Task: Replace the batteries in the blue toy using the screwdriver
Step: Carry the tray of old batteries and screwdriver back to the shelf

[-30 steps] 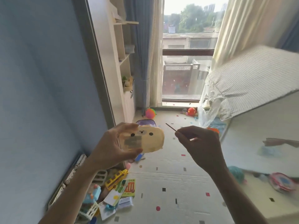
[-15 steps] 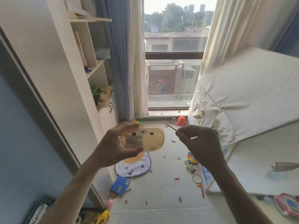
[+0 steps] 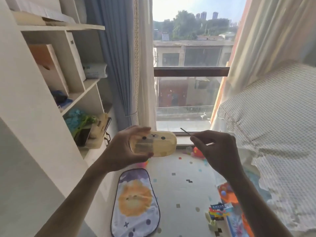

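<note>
My left hand (image 3: 119, 149) grips a pale yellow oval case (image 3: 159, 142) with a small animal face printed on it, held up at chest height in front of the window. Thumb below and fingers above curl round its left end. To its right, my right hand (image 3: 217, 149) pinches a thin screwdriver (image 3: 186, 131); its dark shaft points up and left toward the case, with a gap between tip and case. No blue toy can be made out.
A white shelf unit (image 3: 56, 93) with boxes and bags stands at the left. A checked fabric cover (image 3: 273, 134) fills the right. Below on the spotted floor mat (image 3: 181, 170) lie a lion-print mat (image 3: 135, 200), a red toy (image 3: 198, 151) and colourful books (image 3: 227, 212).
The view has swung right and forward along the wall, from blue wall to shelves and window. Both hands keep the same hold on case and screwdriver, at the same distance apart.
</note>
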